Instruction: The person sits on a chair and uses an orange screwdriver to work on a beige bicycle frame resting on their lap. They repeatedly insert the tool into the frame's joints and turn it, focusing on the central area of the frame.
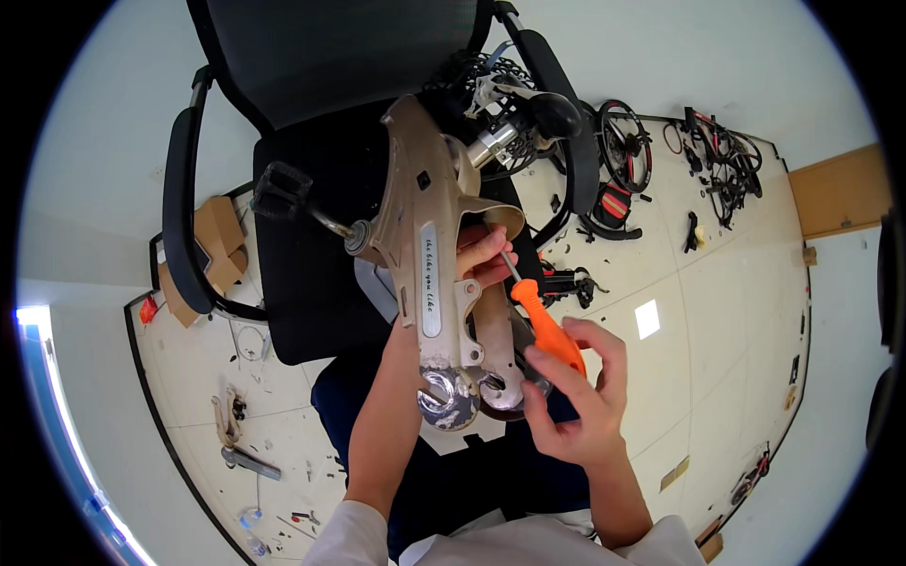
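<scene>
While the left hand (481, 259) grips the bike frame (425, 255), the right hand (576, 401) pinches an orange screwdriver (543, 325) beside it.

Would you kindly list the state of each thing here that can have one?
Bike frame part: held up, tilted, over the office chair.
Orange screwdriver: gripped, tip by the frame.
Left hand: closed on the frame.
Right hand: closed on the screwdriver handle.
Pedal: attached by its crank.

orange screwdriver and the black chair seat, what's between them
In the head view, the tan bike frame and the left hand gripping it lie between the screwdriver and the chair seat.
</scene>
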Available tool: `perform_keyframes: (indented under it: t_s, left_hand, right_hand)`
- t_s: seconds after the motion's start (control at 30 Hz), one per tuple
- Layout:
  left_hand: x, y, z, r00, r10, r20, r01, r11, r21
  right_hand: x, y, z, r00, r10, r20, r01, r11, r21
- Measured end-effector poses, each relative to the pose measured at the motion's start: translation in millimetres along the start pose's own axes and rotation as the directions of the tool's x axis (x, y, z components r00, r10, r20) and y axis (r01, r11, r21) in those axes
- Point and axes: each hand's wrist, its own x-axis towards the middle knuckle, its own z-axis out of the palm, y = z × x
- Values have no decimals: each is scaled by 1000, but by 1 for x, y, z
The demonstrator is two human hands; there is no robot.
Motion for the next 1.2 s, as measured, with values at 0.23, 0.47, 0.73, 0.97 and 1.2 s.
perform_keyframes:
  t_s: [0.23, 0.47, 0.73, 0.97, 1.2]
  left_hand:
    - [-4, 6, 1, 995, 11, 100, 6, 985, -170]
    - [-9, 11, 6, 997, -5, 72, 15, 992, -128]
    - [0, 4, 5, 998, 17, -64, -12, 997, 71]
    - [3, 5, 5, 996, 44, -74, -30, 983, 184]
    - [-8, 5, 3, 985, -32, 172, 60, 986, -158]
  right_hand:
    - [0, 5, -2, 987, 155, -51, -152, 987, 49]
    - [-12, 11, 3, 995, 86, -43, -89, 994, -58]
    - [-2, -6, -5, 951, 304, 52, -305, 952, -3]
    - [-9, 3, 8, 989, 146, -15, -146, 987, -61]
    - [6, -9, 5, 702, 699, 136, -667, 578, 470]
